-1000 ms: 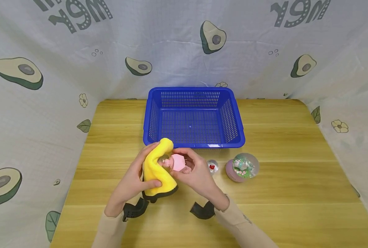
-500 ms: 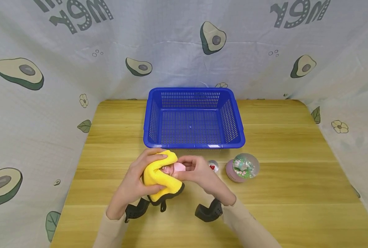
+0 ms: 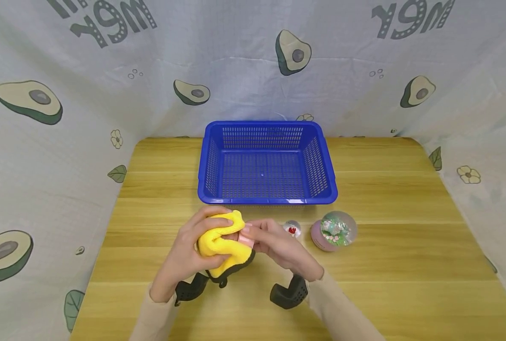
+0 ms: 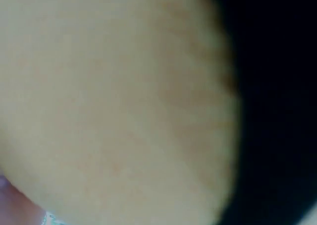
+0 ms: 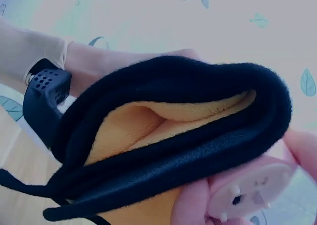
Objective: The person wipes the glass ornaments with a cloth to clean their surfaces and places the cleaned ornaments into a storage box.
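On the person's side of the blue basket (image 3: pixel 267 201), the left hand (image 3: pixel 191 244) has fingers curled round a yellow cloth (image 3: pixel 223 245) that hugs a pink ornament (image 3: pixel 246 240), and the right hand (image 3: pixel 277 245) pinches that ornament in its fingers.

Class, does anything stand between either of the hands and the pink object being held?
Yes, on one side: the yellow cloth lies between the left hand and the pink object, folded around the object's end nearer that hand. Nothing visible separates the right hand, which pinches the object directly.
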`<state>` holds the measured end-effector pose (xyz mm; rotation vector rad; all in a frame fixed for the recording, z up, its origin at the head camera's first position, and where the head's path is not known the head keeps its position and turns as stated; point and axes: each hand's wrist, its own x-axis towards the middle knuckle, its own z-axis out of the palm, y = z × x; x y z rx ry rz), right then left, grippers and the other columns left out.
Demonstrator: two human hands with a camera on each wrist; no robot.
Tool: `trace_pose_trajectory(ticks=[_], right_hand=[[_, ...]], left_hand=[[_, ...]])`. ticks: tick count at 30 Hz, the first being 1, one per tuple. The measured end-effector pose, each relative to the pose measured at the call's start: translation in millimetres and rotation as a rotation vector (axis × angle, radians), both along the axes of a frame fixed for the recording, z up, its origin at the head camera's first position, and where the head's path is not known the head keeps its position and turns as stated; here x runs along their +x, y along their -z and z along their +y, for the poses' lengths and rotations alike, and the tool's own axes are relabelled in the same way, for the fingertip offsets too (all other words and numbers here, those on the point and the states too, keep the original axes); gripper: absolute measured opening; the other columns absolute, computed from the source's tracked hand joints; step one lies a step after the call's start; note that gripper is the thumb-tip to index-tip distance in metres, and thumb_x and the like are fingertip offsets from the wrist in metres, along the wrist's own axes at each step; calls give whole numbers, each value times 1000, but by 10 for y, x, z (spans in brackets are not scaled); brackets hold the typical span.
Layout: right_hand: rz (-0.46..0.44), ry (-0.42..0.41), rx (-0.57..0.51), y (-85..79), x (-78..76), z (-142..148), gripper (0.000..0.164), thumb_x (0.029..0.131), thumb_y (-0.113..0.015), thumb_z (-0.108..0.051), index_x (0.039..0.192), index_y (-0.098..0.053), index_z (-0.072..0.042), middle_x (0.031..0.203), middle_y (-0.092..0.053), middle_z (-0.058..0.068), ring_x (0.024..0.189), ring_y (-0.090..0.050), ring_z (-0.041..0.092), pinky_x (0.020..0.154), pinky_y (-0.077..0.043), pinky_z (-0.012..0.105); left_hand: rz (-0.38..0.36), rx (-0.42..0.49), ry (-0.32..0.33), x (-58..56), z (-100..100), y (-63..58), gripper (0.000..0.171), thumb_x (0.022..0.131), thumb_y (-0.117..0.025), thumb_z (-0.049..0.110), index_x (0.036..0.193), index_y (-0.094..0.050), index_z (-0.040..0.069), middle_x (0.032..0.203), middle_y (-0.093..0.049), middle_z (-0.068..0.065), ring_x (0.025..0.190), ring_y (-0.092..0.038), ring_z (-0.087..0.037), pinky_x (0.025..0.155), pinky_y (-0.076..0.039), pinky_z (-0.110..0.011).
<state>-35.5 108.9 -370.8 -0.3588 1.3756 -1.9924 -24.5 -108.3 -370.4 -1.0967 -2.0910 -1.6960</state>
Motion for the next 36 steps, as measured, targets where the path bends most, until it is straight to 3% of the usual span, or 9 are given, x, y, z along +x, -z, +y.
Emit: trace_pose_trajectory(ticks=[7,12,18,23,28,31,36], right_hand=[[128,32,176,-25,28,-10,50,93,-59,-23,125,-50,15,113,-63,16,99,-61,20,89,-50,33],[237,104,236,-43,72,-53,51,94,-61,-15,132,-44,15,122,-56,24,109,-58,27,91,-49,34],[396,205,312,-55,119,-100,44,90,-62,-1,129,-47,14,114,-57,23,99,-60,26,85,-52,29],[636,298,389,-44,153,-126,42,84,-70,0,123,-56,7,105,-60,13,91,-59,20,80,-54,31],[959,360,440,6,144,-123,53,75,-77,2,124,-57,1,110,-60,10,94,-59,20,80,-53,34],[1126,395,442,41,120,-113,59,71,-80,-2,125,-56,0,113,-59,12,95,-59,21,79,-52,32],[1360,430,390,64,61,-122,47,88,-67,-22,125,-55,3,113,-57,15,99,-57,25,83,-50,30]], left_hand=[[-110,23,-47,-3,-52,28,44,68,-75,-1,107,-60,10,116,-54,-13,104,-53,-27,83,-48,-31],[-210,46,-74,11,-37,12,40,71,-73,-7,106,-61,8,119,-53,-11,106,-52,-27,81,-49,-32],[-300,102,-96,11,-18,17,34,74,-71,-6,105,-60,6,120,-53,-11,112,-49,-28,84,-47,-33],[-358,132,-111,5,-6,26,32,76,-67,-4,105,-60,6,120,-53,-9,113,-48,-29,83,-48,-32],[-390,170,-122,-11,2,60,30,77,-62,-4,105,-59,4,120,-54,-10,113,-48,-29,83,-47,-30],[-437,224,-113,-19,13,80,30,77,-60,-3,105,-60,7,120,-54,-9,112,-50,-28,84,-48,-28],[-564,386,-15,-47,35,130,35,79,-56,-2,108,-61,17,121,-52,-10,110,-50,-27,83,-51,-28]])
